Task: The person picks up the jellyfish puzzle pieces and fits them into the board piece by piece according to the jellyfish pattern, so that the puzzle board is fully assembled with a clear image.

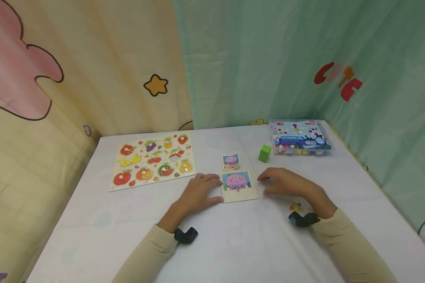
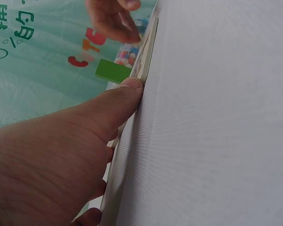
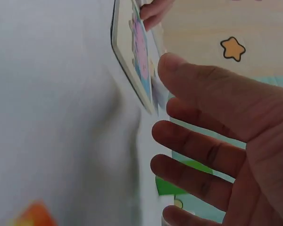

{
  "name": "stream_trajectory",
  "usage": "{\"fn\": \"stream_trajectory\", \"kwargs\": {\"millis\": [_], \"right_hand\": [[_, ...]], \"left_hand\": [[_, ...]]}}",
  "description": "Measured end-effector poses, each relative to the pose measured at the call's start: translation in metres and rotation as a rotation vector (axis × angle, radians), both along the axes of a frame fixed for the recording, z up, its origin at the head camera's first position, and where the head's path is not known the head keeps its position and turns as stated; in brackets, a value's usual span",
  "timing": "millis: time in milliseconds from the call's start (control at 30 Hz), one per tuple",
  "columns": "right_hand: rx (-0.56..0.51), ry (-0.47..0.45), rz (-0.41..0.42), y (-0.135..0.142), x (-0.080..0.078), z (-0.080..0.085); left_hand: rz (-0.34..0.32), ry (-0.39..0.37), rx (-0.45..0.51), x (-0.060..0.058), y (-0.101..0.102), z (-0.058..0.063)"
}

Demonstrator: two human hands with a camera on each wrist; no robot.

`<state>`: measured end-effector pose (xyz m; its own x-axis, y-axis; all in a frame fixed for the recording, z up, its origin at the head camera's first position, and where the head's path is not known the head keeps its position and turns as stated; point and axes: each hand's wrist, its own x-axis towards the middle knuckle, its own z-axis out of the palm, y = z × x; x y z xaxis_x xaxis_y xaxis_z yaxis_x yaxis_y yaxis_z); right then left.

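A flat, light-coloured puzzle board (image 1: 240,195) with a pink octopus picture lies on the white table. My left hand (image 1: 199,194) rests at its left edge, thumb and fingertips right at the rim. The thumb (image 2: 127,89) appears close beside that edge in the left wrist view. Off the board's right side, my right hand (image 1: 285,182) hovers with loosely bent, spread fingers (image 3: 188,141) and holds nothing. Just behind the board lies a small octopus picture card (image 1: 230,161). A green block (image 1: 265,153) stands beyond the right hand.
A fruit puzzle board (image 1: 156,160) lies at the back left of the table. At the back right sits a clear plastic box (image 1: 300,137) of colourful pieces. An orange-and-yellow picture (image 1: 296,207) is partly visible near the right wrist. Curtains hang behind the table.
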<state>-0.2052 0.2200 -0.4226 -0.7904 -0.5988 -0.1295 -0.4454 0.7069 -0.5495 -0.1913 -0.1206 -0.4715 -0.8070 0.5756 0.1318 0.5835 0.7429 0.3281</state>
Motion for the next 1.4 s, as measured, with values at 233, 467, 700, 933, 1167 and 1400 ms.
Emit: {"fn": "stream_trajectory", "kwargs": {"millis": [233, 467, 700, 933, 1167, 1400], "right_hand": [[0.122, 0.070, -0.104, 0.058, 0.047, -0.004], [-0.023, 0.281, -0.104, 0.089, 0.081, -0.022], [-0.117, 0.424, -0.137, 0.091, 0.086, -0.035], [-0.167, 0.444, -0.135, 0.089, 0.088, -0.038], [-0.180, 0.468, -0.121, 0.090, 0.088, -0.043], [-0.171, 0.499, -0.087, 0.092, 0.085, -0.043]], "left_hand": [[0.001, -0.012, 0.004, 0.002, -0.001, -0.003], [0.007, 0.013, 0.026, 0.003, -0.004, -0.001], [-0.004, 0.000, 0.029, 0.000, -0.002, -0.002], [-0.002, -0.006, 0.023, -0.001, 0.000, -0.002], [-0.005, -0.006, 0.016, 0.001, 0.000, 0.000], [-0.007, -0.006, 0.015, 0.000, 0.000, 0.002]]}}
